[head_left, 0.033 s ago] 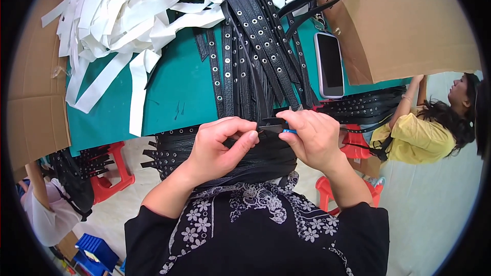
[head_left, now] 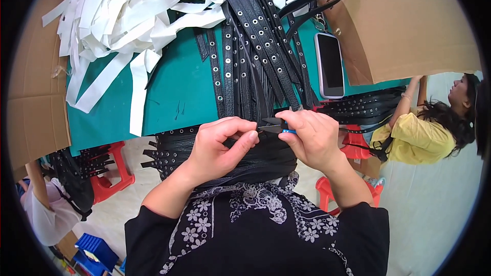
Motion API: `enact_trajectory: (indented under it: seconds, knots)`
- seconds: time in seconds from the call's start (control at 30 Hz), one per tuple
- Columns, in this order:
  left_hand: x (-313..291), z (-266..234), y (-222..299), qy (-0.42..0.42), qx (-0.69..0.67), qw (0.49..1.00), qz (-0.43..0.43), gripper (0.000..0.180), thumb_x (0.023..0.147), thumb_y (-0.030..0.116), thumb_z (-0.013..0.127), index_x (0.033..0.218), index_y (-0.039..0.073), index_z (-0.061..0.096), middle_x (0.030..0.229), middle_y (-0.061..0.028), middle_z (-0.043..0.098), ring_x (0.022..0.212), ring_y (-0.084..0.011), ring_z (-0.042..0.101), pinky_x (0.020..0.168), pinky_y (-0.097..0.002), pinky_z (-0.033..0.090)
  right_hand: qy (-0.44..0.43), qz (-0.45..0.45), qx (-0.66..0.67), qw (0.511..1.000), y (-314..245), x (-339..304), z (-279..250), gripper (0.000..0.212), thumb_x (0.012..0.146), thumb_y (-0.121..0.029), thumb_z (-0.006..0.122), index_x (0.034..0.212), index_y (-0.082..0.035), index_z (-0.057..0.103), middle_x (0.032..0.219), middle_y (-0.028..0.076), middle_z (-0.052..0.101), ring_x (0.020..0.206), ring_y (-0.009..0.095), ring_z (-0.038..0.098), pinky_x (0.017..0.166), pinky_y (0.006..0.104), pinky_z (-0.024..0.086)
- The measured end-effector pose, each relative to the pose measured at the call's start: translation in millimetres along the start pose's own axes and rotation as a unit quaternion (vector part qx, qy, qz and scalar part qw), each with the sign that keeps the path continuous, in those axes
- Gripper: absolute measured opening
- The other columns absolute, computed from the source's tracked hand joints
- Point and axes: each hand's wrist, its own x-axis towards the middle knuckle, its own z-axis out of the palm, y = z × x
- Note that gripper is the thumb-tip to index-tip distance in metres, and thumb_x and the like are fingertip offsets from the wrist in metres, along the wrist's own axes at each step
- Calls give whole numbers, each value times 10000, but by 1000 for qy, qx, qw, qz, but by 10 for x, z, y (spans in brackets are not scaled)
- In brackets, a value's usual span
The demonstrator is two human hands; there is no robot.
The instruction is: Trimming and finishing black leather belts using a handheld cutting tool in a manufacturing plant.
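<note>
In my right hand [head_left: 312, 135] is a pair of small snips [head_left: 273, 124] with dark blades and a blue handle, the fingers closed round it. The blades point left and stand apart at their tips. My left hand [head_left: 225, 143] is pinched, thumb against forefinger, just left of the blade tips; what it holds is too small to make out. Beneath both hands lies a thick bundle of black straps [head_left: 245, 158] across my lap. More black straps with metal eyelets [head_left: 259, 33] run up the table beyond my hands.
A heap of white strips [head_left: 128, 10] covers the left of the green table [head_left: 179, 92]. A phone [head_left: 330, 66] lies to the right, beside a cardboard box [head_left: 409, 30]. Co-workers sit at both sides, one in a yellow top [head_left: 419, 135]. A red stool [head_left: 325, 194] stands at lower right.
The blades of the snips look slightly turned and further apart than before. Both hands have stayed almost in place.
</note>
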Motion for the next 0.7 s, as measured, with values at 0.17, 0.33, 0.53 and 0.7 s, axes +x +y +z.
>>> enact_trajectory:
  seconds: [0.17, 0.33, 0.53, 0.7]
  knots:
    - [-10, -2, -16, 21, 10, 1000, 9, 111, 838, -5, 545, 932, -49, 582, 753, -97, 613, 668, -128, 593, 600, -227, 479, -7, 13, 47, 999, -18, 16, 66, 293, 791, -238, 603, 1007, -44, 561, 641, 54, 520, 524, 206, 510, 476, 299, 391]
    - [-35, -21, -35, 17, 10, 1000, 14, 114, 836, -12, 543, 935, -55, 580, 778, -105, 616, 679, -132, 597, 612, -229, 485, 0, 41, 66, 997, -26, 34, 109, 282, 786, -223, 608, 1006, -53, 562, 631, 53, 511, 514, 203, 504, 463, 297, 383]
    - [-47, -26, -51, 33, 15, 999, -2, 119, 822, -12, 561, 930, -53, 587, 783, -108, 617, 683, -133, 610, 608, -220, 491, 2, -21, 3, 1000, 18, 90, 73, 285, 774, -245, 616, 996, -72, 570, 656, 42, 542, 545, 198, 537, 469, 296, 395]
    - [-49, -33, -47, 55, 4, 998, -13, 113, 808, -10, 579, 913, -47, 599, 764, -102, 618, 667, -130, 616, 597, -212, 485, -15, -29, 0, 999, 30, 129, 52, 267, 771, -247, 615, 978, -82, 578, 685, 33, 565, 559, 194, 548, 476, 299, 402]
